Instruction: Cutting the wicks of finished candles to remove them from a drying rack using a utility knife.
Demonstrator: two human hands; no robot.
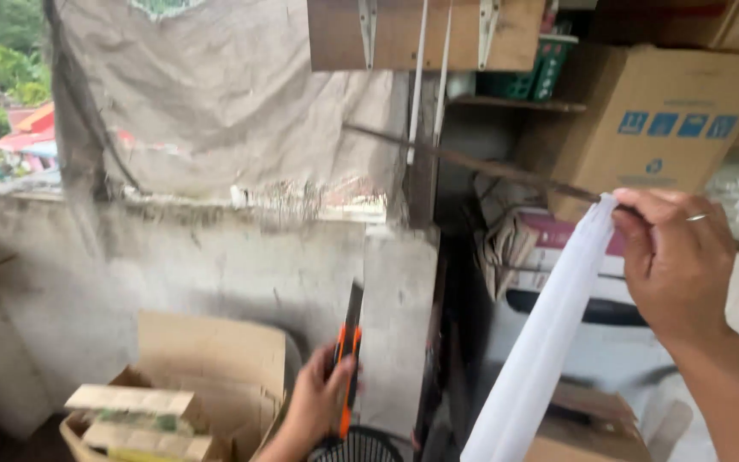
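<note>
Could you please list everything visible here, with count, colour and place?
utility knife: one, orange and black, blade extended upward, lower centre
cloth strip: one, white, hanging at right
thin rod: one, dark, slanting across the centre
cardboard box: one, brown, upper right
open carton: one, brown, lower left
mesh basket: one, black, bottom centre
tarp: one, grey, over the wall opening
left hand: holds the utility knife
right hand: pinches the cloth strip's top

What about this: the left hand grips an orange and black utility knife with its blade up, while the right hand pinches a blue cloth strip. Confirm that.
Not quite. In the head view the strip of cloth pinched by the right hand is white, not blue. The left hand does grip the orange and black utility knife, blade up.
</note>
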